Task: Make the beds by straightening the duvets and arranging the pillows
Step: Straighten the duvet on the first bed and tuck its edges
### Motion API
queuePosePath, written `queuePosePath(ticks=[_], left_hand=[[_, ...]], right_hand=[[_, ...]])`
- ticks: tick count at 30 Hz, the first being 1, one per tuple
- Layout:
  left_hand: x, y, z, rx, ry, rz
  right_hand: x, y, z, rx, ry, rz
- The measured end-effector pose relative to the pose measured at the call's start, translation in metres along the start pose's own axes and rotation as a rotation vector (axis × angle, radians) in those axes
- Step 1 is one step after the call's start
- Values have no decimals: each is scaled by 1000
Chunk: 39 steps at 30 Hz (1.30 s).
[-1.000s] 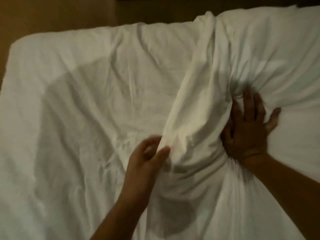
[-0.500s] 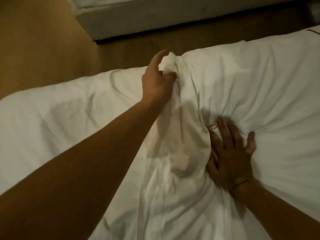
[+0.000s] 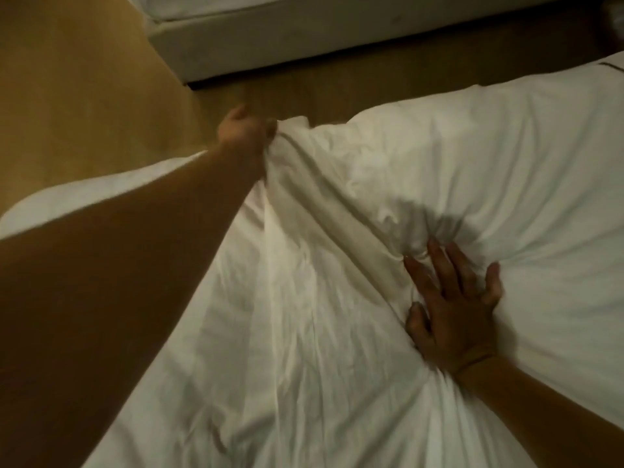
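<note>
The duvet [image 3: 304, 298] fold, clenched in the left hand [image 3: 241, 131], has apparently been drawn outward; the right hand [image 3: 452, 309] is pressed flat, fingers spread.

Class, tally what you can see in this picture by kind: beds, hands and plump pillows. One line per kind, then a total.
Beds: 2, the near white bed and the far bed with a grey base
Hands: 2, left hand, right hand
Plump white pillows: 1
Total: 5

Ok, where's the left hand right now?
In the head view, the left hand is upper left of centre at the bed's far edge, fisted on a bunched duvet corner, beside the pillow.
</note>
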State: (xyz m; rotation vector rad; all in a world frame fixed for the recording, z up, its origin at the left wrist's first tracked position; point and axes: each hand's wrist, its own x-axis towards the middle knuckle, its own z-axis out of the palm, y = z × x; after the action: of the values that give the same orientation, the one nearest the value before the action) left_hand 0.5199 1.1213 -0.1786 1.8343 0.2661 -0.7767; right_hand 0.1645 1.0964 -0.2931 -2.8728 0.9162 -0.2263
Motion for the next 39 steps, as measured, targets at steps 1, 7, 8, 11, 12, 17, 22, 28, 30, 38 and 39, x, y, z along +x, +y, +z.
queuePosePath(ticks=[1,7,8,11,12,17,22,28,30,38,39], left_hand=[[10,6,-6,-3,26,-37],[29,-12,-32,19,253,104],[25,-15,-32,53,277,170],[8,-21,-34,249,252,316],[-9,-24,-35,296,176,302],[-56,-51,-64,368,-109,-17],[-65,-80,-69,165,-116,65],[-70,-83,-99,532,443,543],[-110,-103,-78,787,285,899],[-80,-197,-35,1376,-98,1009],[-80,-199,-33,1366,-80,999]], right_hand=[[0,0,1,4,0,-1],[0,-2,-3,0,26,-6],[1,-2,-2,2,28,-8],[1,1,-1,6,15,-8],[1,1,-1,6,17,-9],[1,0,-1,-6,33,-7],[-1,1,0,5,38,-10],[-1,4,5,-10,45,-8],[-1,4,7,-18,39,-11],[-3,5,13,-15,50,-27],[-3,5,12,-13,44,-37]])
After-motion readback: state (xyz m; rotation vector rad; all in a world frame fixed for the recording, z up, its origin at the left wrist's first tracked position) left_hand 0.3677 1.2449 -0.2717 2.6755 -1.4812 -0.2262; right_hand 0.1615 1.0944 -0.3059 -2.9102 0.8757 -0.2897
